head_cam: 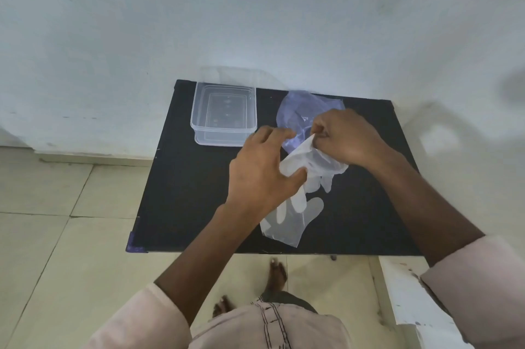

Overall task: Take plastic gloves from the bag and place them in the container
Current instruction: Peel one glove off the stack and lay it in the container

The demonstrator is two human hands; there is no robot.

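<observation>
Up and to the left of our left hand (pixel 262 172) sits the clear rectangular plastic container (pixel 224 114), empty on the black table (pixel 181 192). That hand pinches a bunch of thin translucent plastic gloves (pixel 295 162) between thumb and fingers. Below it another translucent glove (pixel 295 220) lies flat on the table, near the front edge. Just right, our right hand (pixel 345 138) is closed on the upper edge of the same bunch, and beyond its knuckles lies the pale bluish plastic bag (pixel 298 110). We judge the gloves nearly weightless, limp and slippery, likely to cling together, so we should grip the bunched cuff firmly rather than a loose finger.
</observation>
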